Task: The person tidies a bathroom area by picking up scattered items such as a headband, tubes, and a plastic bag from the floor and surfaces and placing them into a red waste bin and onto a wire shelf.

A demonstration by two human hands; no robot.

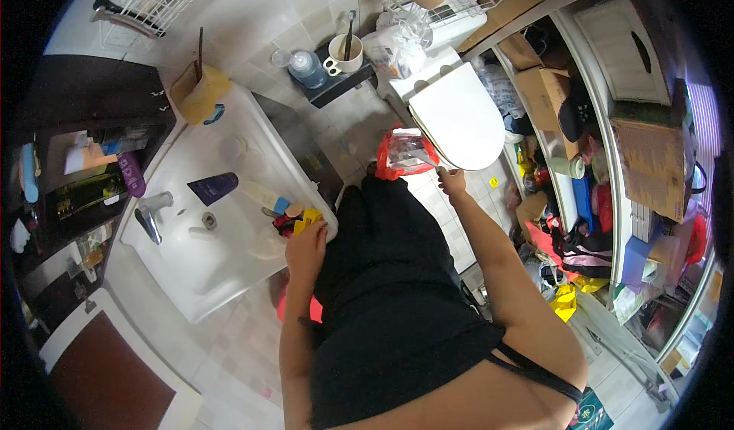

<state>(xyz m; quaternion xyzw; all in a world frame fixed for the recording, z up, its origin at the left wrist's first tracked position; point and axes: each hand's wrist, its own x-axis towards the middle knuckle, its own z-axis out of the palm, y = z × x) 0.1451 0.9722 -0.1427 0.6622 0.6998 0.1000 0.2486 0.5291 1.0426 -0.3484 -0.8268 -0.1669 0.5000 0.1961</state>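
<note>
At the right front corner of the white washbasin [229,277], my left hand [306,248] is closed on a small yellow thing [310,218] whose kind I cannot make out. Beside it on the basin lie a white tube with a blue cap [266,198] and small red and dark items. A dark purple tube [213,189] lies farther back in the basin. My right hand [453,183] is pinched beside the toilet lid, at the edge of a red plastic bag [392,172] with clear wrapping inside. Something pale at its fingertips is too small to name.
The toilet [462,116] has its lid down, next to a dark ledge [344,87] with a mug [345,54] and a blue jar [307,69]. A chrome faucet [153,214] stands over the basin. Crowded shelves [581,139] line the right side.
</note>
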